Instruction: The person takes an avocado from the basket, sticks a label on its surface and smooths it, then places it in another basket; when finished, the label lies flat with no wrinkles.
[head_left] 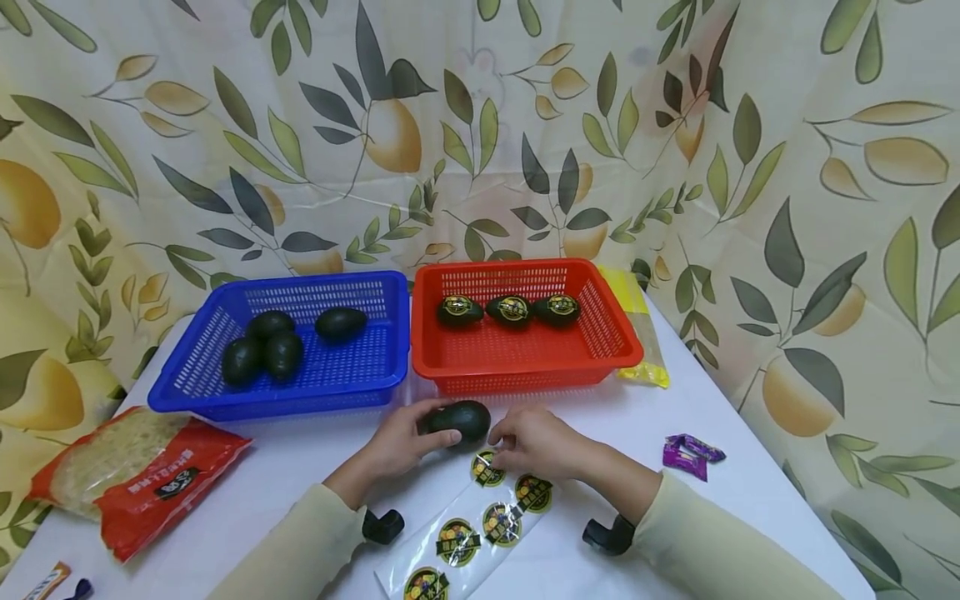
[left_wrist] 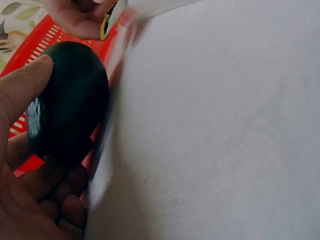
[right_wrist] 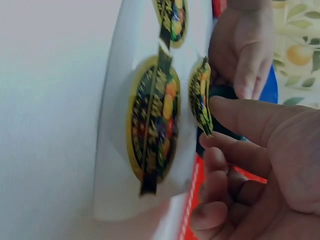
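- My left hand curls its fingers round a dark, smooth, egg-shaped avocado, which rests on the white table just in front of the red basket.
- My right hand pinches the edge of a round, shiny sticker between thumb and finger; it looks partly peeled off the glossy sticker sheet under my fingertips.
- Past my fingers, the red basket holds three avocados with stickers on top. I think those are done.
- The blue basket, beyond my left fingers, holds four plain avocados. I think those are left, and the one I am holding too.
- Both baskets are hard plastic full of little holes.
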